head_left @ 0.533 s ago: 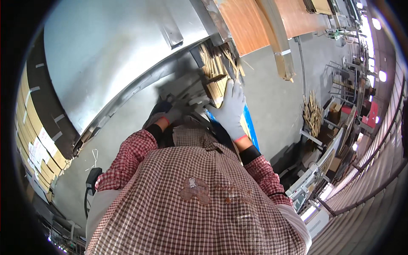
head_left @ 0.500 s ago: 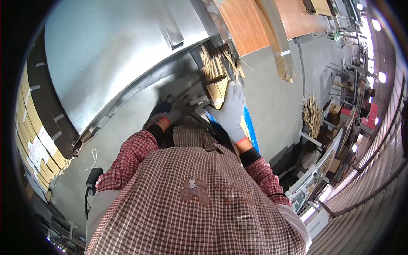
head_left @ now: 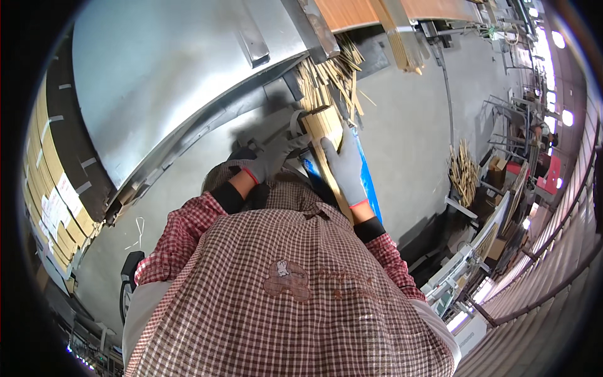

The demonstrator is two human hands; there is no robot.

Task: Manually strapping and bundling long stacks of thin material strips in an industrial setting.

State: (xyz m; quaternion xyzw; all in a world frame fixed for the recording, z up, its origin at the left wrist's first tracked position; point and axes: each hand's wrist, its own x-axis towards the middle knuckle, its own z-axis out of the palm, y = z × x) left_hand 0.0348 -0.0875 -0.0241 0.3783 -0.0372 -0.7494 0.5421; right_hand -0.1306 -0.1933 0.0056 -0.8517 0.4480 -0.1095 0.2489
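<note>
A stack of long pale wooden strips point(head_left: 321, 125) lies lengthwise in front of me, beside a bright blue strip-shaped surface point(head_left: 369, 182). On it rests my right hand point(head_left: 345, 168), in a grey glove, closed over the stack with its thumb on top and its fingers along the right side. My left hand point(head_left: 271, 160), also gloved in grey, is by the stack's left side, its fingers drawn together and pointing right. Just above those fingers curves a thin white loop point(head_left: 294, 122), perhaps a strap. Whether the left fingers hold it is hidden.
A big shiny metal sheet point(head_left: 169, 75) fills the upper left. Loose thin wooden sticks point(head_left: 339, 72) lie past the stack. Wrapped pale boards point(head_left: 53, 182) are at far left, a wood-grain panel point(head_left: 342, 14) at the top. Another stick bundle point(head_left: 463, 176) is on the right.
The right hand has slid slightly nearer me and now grips the stack, whose top shows more. The left hand has moved right and up to the stack's side. A white loop has appeared.
</note>
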